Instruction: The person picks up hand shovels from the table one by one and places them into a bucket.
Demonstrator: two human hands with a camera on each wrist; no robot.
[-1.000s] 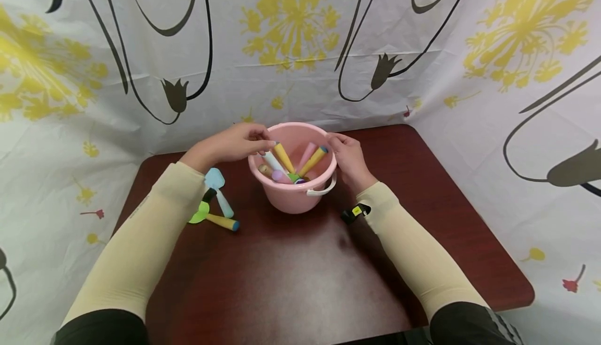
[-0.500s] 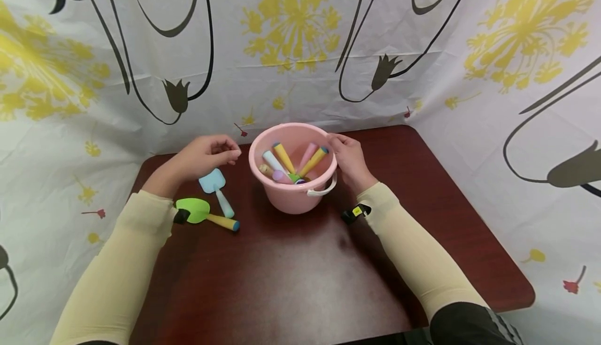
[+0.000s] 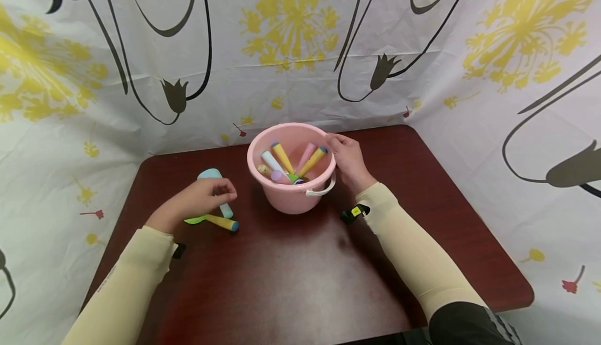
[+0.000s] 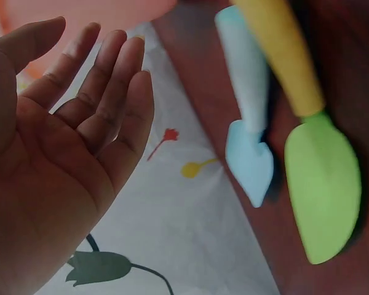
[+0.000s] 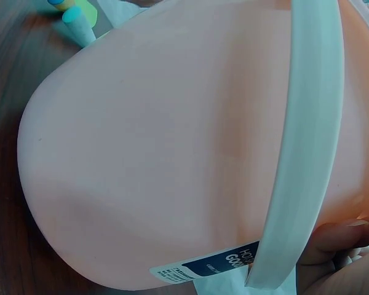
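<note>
My left hand (image 3: 199, 199) hovers above two toy shovels at the left, its fingers loosely bent and holding nothing. One is a light blue shovel (image 3: 226, 210), its middle hidden by the hand. Beside it lies a toy trowel with a yellow handle (image 3: 221, 223) and a green blade (image 4: 323, 190), both plain in the left wrist view. With thumb and fingers, my right hand (image 3: 348, 159) grips the rim of a pink bucket (image 3: 292, 199) on its right side. Several toy tools stand in the bucket, among them a yellow handle (image 3: 284, 158) and a light blue one (image 3: 272, 161).
A white carry handle (image 5: 310, 141) hangs down the bucket's side, near a printed label (image 5: 215, 264). Everything stands on a dark red-brown table (image 3: 291, 277). A patterned white cloth (image 3: 291, 89) closes off the back and both sides.
My left hand has drawn back from the bucket's rim to the left and come down over the two shovels, still holding nothing. My right hand has stayed on the bucket.
</note>
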